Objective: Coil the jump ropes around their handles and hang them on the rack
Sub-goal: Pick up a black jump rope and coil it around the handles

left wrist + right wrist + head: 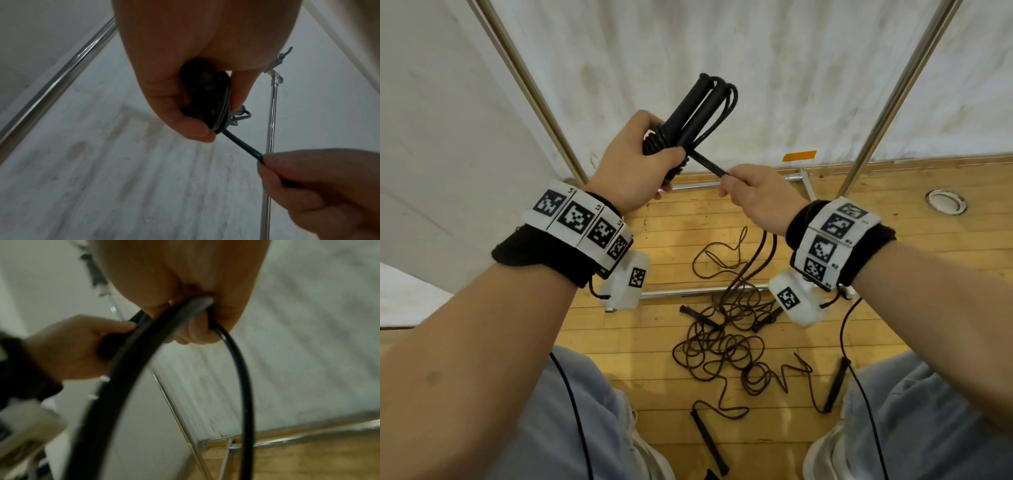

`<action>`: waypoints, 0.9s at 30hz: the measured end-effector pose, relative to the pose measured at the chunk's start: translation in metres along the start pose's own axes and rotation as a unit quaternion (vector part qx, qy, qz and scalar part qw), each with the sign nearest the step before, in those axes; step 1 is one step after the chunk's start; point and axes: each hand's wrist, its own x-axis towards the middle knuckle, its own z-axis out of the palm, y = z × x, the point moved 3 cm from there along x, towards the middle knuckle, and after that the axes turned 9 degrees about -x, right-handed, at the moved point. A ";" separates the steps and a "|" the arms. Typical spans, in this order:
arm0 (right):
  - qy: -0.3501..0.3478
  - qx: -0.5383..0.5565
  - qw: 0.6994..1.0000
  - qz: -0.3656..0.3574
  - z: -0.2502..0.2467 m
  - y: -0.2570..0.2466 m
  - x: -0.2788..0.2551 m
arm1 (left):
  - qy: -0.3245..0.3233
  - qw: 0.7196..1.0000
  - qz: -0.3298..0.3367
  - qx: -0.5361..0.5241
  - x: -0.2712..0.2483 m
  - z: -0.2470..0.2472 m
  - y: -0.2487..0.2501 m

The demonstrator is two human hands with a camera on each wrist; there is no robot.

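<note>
My left hand [643, 161] grips a black jump rope bundle [695, 113]: two handles side by side, pointing up and away, with rope coiled round their lower part. In the left wrist view the coil [209, 100] sits between my thumb and fingers. A short taut stretch of rope [709, 164] runs from the coil to my right hand [753, 195], which pinches it. In the right wrist view the rope [236, 363] curves down out of my right hand in a loop. The metal rack's poles [890, 106] rise on both sides in front of me.
Several more black jump ropes [729, 342] lie tangled on the wooden floor between my feet, with loose handles [709, 442] near my shoes. The rack's base bars [688, 291] cross the floor. A white wall [722, 51] stands behind, and a round floor fitting [945, 202] at right.
</note>
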 end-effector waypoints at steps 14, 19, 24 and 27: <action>-0.105 -0.292 0.948 -0.067 0.011 -0.023 -0.016 | -0.068 0.935 -0.017 0.347 0.003 0.014 -0.039; -0.068 -0.311 0.944 -0.089 0.000 -0.023 -0.016 | -0.157 0.919 -0.034 0.361 -0.004 0.036 -0.047; -0.028 -0.302 0.946 -0.115 -0.004 -0.020 -0.015 | -0.210 0.902 0.014 0.377 -0.013 0.056 -0.046; -0.020 -0.253 0.960 -0.117 -0.008 -0.020 -0.014 | -0.202 0.899 0.050 0.386 -0.019 0.063 -0.045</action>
